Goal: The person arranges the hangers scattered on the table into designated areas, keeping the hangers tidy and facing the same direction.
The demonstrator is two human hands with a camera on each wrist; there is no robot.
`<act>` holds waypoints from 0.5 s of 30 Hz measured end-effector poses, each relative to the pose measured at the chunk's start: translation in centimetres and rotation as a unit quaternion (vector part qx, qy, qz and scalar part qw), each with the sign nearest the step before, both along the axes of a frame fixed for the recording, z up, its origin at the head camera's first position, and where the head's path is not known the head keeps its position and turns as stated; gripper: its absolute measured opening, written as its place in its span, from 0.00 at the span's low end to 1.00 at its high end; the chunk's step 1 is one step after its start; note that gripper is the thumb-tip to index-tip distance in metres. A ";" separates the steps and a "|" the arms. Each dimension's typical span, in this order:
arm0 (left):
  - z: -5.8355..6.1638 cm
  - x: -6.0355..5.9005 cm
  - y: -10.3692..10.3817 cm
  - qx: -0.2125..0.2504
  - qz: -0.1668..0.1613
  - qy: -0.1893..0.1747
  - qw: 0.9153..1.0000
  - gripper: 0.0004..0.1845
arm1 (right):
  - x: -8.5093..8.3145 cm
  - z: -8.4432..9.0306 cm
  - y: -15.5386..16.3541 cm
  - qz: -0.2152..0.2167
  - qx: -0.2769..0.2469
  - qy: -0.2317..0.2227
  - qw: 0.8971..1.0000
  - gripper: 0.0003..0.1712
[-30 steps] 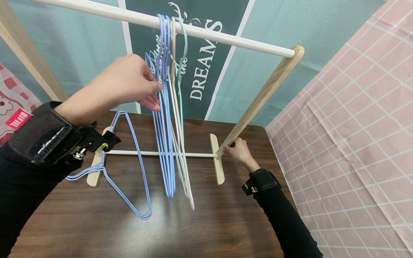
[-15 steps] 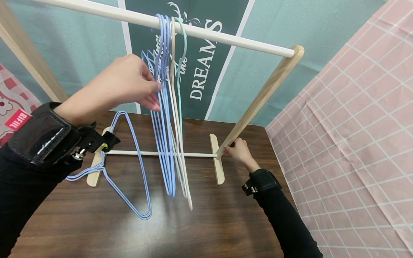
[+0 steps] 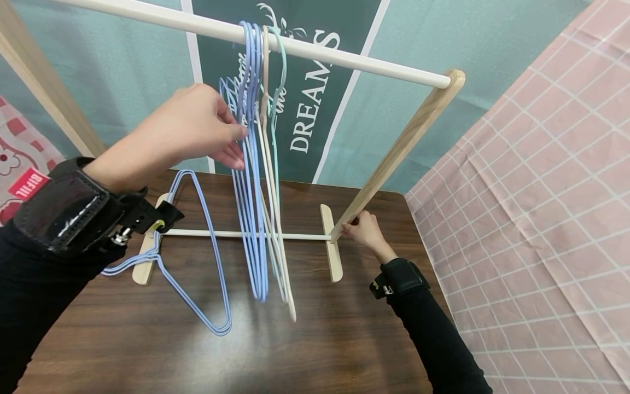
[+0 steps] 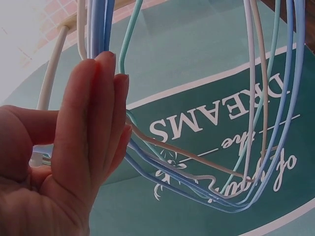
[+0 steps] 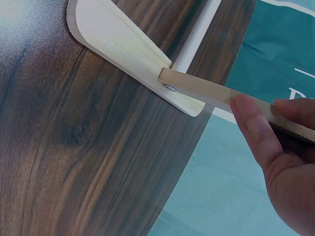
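The hangers (image 3: 256, 180) hang from the rail (image 3: 315, 52) in a tight bunch, long axes near vertical, lying just to the right of the left hand (image 3: 189, 128) — that hand is much the nearer of the 2. Its fingers (image 4: 101, 113) are straight and held together, their tips pressing against the blue wires at the left edge of the bunch; nothing is curled round a wire, so the hand is flat and touching, not gripping. The right hand (image 3: 365, 230) is well apart, low at the right post (image 3: 394, 156) near its foot (image 3: 331, 249) — thumb and fingers pinch the post just above the joint. 1 more blue hanger (image 3: 197, 257) leans by the left wrist over the table (image 3: 320, 350).
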State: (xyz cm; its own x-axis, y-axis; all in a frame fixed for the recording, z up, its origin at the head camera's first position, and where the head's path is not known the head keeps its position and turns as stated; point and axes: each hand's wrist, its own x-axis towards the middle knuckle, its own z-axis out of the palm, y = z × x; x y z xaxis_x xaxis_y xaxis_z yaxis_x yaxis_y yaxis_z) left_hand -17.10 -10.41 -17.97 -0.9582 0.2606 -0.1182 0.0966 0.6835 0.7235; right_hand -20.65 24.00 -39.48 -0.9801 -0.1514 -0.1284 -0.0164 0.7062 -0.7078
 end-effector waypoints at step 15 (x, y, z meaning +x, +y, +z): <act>-0.5 -0.1 -1.1 -0.010 0.007 0.019 1.000 0.21 | 0.1 0.1 -0.1 -0.001 0.003 -0.001 1.000 0.15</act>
State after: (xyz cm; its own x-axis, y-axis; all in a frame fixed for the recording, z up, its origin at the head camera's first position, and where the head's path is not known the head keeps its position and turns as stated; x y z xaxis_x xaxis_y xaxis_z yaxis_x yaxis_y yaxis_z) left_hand -17.22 -11.55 -18.51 -0.9655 0.2454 -0.0867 0.1145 0.6997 0.7052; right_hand -20.58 23.95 -39.37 -0.9802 -0.1480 -0.1313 -0.0131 0.7107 -0.7033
